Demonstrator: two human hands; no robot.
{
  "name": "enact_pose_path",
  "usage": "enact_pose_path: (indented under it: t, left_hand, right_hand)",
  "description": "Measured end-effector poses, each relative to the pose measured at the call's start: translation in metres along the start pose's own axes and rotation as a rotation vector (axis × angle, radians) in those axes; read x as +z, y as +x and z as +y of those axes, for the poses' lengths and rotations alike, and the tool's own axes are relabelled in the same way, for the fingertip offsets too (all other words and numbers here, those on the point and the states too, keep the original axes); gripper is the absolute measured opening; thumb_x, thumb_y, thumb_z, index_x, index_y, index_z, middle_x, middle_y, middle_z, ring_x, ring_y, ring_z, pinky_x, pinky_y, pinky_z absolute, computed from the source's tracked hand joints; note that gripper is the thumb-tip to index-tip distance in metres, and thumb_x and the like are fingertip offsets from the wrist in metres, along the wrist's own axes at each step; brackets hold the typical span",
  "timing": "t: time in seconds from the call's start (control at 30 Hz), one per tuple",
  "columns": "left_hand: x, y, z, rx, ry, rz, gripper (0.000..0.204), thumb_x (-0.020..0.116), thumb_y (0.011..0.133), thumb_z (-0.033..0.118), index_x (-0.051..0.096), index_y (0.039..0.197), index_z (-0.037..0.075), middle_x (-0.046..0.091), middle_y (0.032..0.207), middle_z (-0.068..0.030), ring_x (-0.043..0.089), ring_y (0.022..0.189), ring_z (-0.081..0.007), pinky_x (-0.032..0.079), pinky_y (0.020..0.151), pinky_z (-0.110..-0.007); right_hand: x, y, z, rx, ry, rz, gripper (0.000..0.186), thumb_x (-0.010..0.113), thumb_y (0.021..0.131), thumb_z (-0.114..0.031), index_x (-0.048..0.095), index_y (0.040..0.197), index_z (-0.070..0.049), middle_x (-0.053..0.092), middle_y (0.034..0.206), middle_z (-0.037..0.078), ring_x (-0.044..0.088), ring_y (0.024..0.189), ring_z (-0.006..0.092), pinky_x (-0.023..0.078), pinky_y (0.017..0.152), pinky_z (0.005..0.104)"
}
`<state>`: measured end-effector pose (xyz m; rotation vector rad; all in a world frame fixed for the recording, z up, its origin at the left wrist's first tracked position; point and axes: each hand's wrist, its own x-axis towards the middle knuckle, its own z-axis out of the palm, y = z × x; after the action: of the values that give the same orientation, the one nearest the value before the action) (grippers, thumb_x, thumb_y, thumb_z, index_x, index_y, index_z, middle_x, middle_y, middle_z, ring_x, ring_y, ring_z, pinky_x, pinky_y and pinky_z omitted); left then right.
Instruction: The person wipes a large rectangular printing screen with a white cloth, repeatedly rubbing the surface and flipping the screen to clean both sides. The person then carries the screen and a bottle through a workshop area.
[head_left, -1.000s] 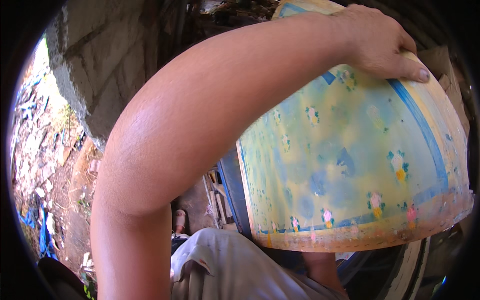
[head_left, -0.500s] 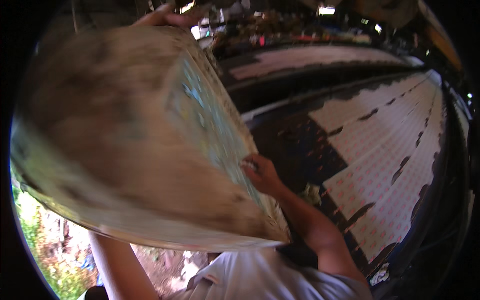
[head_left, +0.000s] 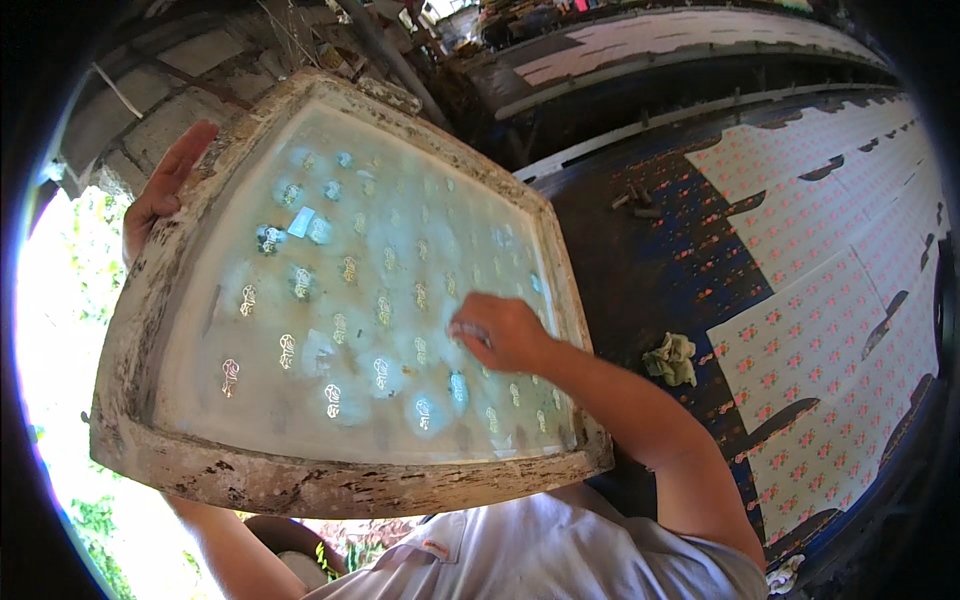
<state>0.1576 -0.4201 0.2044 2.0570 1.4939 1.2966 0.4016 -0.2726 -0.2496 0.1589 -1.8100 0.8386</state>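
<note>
A large screen-printing frame (head_left: 350,482), its wooden rim worn and stained, is held up tilted in front of me. Its pale blue-green mesh (head_left: 390,210) faces me and carries rows of small flower-shaped openings, with light passing through some of them. At the far left edge, my left hand (head_left: 168,190) grips the rim, fingers stretched along its outer side; the forearm runs behind the frame. Against the mesh, right of its middle, is my right hand (head_left: 490,332) with curled fingers. Something small and pale shows at those fingertips, too little to name.
On the right, a long dark table (head_left: 620,270) bears white sheets (head_left: 800,330) printed with pink flowers. A crumpled cloth (head_left: 671,360) lies near them. Another table with pale sheets (head_left: 690,40) stands farther back. A block wall (head_left: 190,65) rises at the upper left.
The frame has turned so that its mesh faces me, where mostly its rim side showed before. My left hand has come down from the top to the left edge. My right hand stays at the mesh.
</note>
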Motion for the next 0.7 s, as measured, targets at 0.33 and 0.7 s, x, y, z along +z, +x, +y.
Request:
enact_pose_path:
  t: [0.33,0.7]
  left_hand:
    - [0.008,-0.027,0.005,-0.069,0.119,0.052,0.034,0.064,0.106,0.027,0.063,0.132,0.005,0.055,0.154,-0.0254,0.046,0.151,-0.0439,0.038,0.126,-0.058]
    - [0.044,-0.051,0.036,-0.001,0.155,0.008,0.023,0.066,0.103,0.019,0.069,0.122,0.005,0.055,0.153,-0.0271,0.039,0.157,-0.0453,0.034,0.129,-0.059]
  right_hand:
    - [0.002,-0.001,0.004,-0.171,0.09,0.027,0.024,0.079,0.078,0.001,0.071,0.096,-0.012,0.069,0.088,0.009,0.07,0.076,0.0319,0.058,0.064,0.0431]
    - [0.006,0.002,0.002,-0.175,0.103,-0.053,0.02,0.077,0.084,-0.001,0.07,0.1,-0.01,0.068,0.084,0.012,0.071,0.074,0.0353,0.057,0.064,0.0427]
